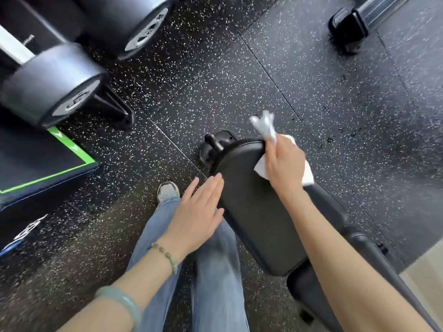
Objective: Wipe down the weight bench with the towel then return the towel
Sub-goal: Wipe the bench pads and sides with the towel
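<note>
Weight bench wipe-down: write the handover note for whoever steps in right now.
Right hand: grips the white towel and presses it on the far end of the bench pad. A bunched end of the towel sticks out past the fingers.
Left hand: flat, fingers straight, holding nothing, at the pad's left edge. I cannot tell whether it touches the pad.
Done: wiping is under way at the far end. How much of the pad is already wiped does not show.
Left: wipe the rest of the bench, then return the towel. Its place is not in view.
</note>
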Tool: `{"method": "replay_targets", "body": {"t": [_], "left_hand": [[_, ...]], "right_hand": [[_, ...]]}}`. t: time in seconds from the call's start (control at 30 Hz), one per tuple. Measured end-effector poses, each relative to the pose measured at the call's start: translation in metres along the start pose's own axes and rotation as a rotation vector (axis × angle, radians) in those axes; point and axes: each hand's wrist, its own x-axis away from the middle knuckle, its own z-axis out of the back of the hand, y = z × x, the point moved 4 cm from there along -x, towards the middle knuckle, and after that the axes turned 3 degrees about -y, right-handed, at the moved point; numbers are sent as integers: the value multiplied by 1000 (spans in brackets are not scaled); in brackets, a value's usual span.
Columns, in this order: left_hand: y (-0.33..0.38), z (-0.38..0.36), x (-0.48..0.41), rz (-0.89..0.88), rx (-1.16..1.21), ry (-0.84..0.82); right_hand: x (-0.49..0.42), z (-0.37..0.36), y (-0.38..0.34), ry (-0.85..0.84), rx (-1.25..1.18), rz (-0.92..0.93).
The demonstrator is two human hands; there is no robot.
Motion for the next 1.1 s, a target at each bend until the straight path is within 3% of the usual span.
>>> {"method": "replay_targets", "body": {"t": [0.13,0.3,0.37,0.47,0.53,0.67,0.87,1.03,1.1], "left_hand": [[2,-4,1,5,16,9],[8,-9,2,63,13,-7],[12,-10,3,95,12,7],[23,-12,5,157,56,53],[30,-16,8,208,85,77],[39,-30,18,308,117,84],[54,-46,32,398,149,86],[62,-50,30,442,193,135],[64,-51,30,452,211,177]], "right_hand": [[25,-31,-47,87,155,167],[24,-29,-41,-27,224,618],[14,-18,-20,-53,182,564],[-1,-2,15,-135,9,232],[8,0,23,-101,-2,137],[64,-24,9,14,173,270],[135,-47,16,-57,274,570],[91,-34,-2,-46,288,662],[53,-31,-25,-28,278,619]]}}
